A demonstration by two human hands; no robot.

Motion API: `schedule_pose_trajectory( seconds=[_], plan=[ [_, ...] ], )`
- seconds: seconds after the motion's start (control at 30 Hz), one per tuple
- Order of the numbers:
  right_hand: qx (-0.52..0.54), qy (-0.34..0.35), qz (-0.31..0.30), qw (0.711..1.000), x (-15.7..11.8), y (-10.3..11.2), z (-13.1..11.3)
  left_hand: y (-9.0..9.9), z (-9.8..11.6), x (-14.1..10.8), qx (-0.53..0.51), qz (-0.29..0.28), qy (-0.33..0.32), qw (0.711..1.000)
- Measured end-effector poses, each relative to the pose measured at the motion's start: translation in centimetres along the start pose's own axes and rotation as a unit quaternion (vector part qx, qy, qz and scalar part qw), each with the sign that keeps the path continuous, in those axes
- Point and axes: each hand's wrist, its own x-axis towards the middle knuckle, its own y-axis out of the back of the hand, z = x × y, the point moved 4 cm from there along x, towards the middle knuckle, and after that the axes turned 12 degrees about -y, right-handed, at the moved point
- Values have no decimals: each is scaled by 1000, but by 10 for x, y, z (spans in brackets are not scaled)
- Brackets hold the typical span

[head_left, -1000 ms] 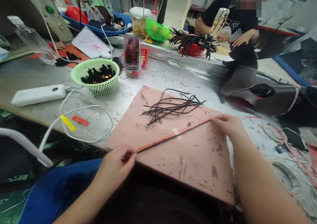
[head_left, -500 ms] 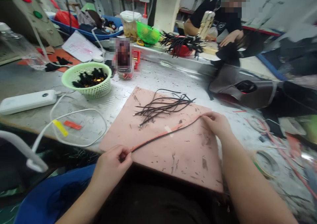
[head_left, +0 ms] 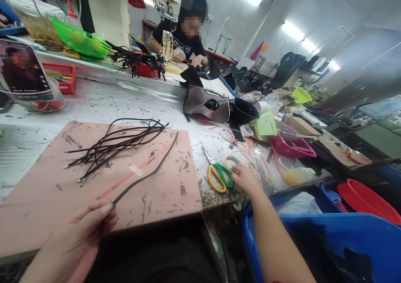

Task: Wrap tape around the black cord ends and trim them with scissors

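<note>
My left hand (head_left: 90, 228) is closed around one end of a black cord (head_left: 147, 172). The cord runs away to the upper right over a pink board (head_left: 169, 199), beside a thin orange strip (head_left: 114, 185) fixed there with a piece of pale tape (head_left: 135, 170). Farther back on the board lies a loose bunch of similar black cords (head_left: 115, 143). My right hand (head_left: 247, 180) is at the scissors (head_left: 221, 174), fingers slightly curled and apart beside the green handle loop. A tape roll (head_left: 232, 161) lies just behind those fingers, partly covered.
A phone (head_left: 23, 72) leans on a jar at the left, near a red basket (head_left: 67, 78). Black and grey pieces (head_left: 206, 105) lie beyond the scissors. A blue bin (head_left: 344, 228) stands at the lower right. Across the bench sits a person (head_left: 191, 36).
The view has swung to the right. My right hand has let go of the cord's far end and moved right to the scissors. My left hand still holds the near end.
</note>
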Motion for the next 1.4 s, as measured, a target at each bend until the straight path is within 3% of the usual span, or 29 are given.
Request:
schedule_pose_trajectory(
  seconds=[0.1,0.17,0.3,0.4,0.5,0.6,0.73,0.83,0.9,1.17,1.27,1.4],
  plan=[
    [23,6,5,1000,-3,-5,-3,-48,13,-14,-23,-23,6,999],
    [49,-11,15,999,1,-2,-5,-70,16,-20,-26,-42,-1,999],
    [143,-64,40,987,22,1,-12,-94,4,-28,-26,-45,8,999],
    [261,-88,66,959,36,3,-20,-104,-9,-34,-41,-38,20,998],
    [415,-100,116,897,37,10,-24,-106,-18,-39,-53,-29,32,998],
    [559,-81,130,815,16,14,-32,-105,-22,-42,-60,-19,46,997],
    [679,-26,59,731,-42,5,-61,-114,-20,-51,-82,-58,58,993],
    [768,40,-40,638,-88,-8,-88,-125,-21,-64,-87,-111,73,987],
    [783,88,-62,613,-111,-15,-99,-128,-24,-71,-87,-132,85,984],
    [580,350,26,735,-146,-15,-107,-116,-30,-83,-91,-173,113,974],
    [505,415,52,755,-150,-4,-108,-116,-29,-84,-79,-190,131,970],
    [469,435,55,767,-151,6,-110,-117,-29,-83,-68,-191,137,969]
  ],
)
